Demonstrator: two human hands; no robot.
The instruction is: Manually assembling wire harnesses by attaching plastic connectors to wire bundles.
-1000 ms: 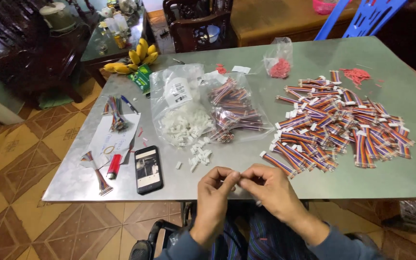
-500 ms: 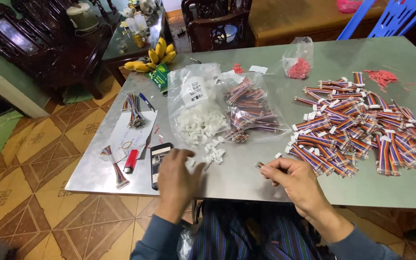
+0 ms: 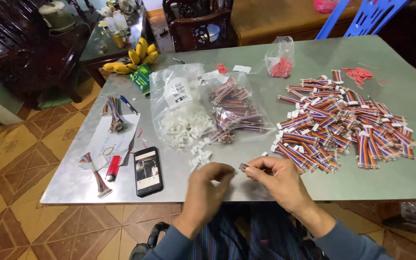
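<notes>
Since half a second ago, the left hand (image 3: 207,185) has come back from the loose white connectors (image 3: 199,155) beside the phone (image 3: 148,171) and now sits at the near table (image 3: 400,178) edge, just left of the right hand (image 3: 276,179). Its fingers are curled together, thumb against fingertips (whether a connector is pinched between them cannot be told, since the hand is motion-blurred). The right hand has stayed near the same spot; its thumb and forefinger are closed on a short ribbon cable (image 3: 244,167), whose free end pokes out leftward toward the left hand. The cable's long axis runs roughly left to right, parallel to the near edge, so its exposed tip lies between the two hands, with a small gap left to the left fingertips. The left hand is the nearer to that tip. Behind the hands, a clear bag of white connectors (image 3: 184,123) and a bag of cables (image 3: 237,111) lie mid-table; the large heap of finished rainbow cables (image 3: 343,127) spreads to the right, well apart from the left hand. A red lighter (image 3: 113,168) lies left of the phone.
</notes>
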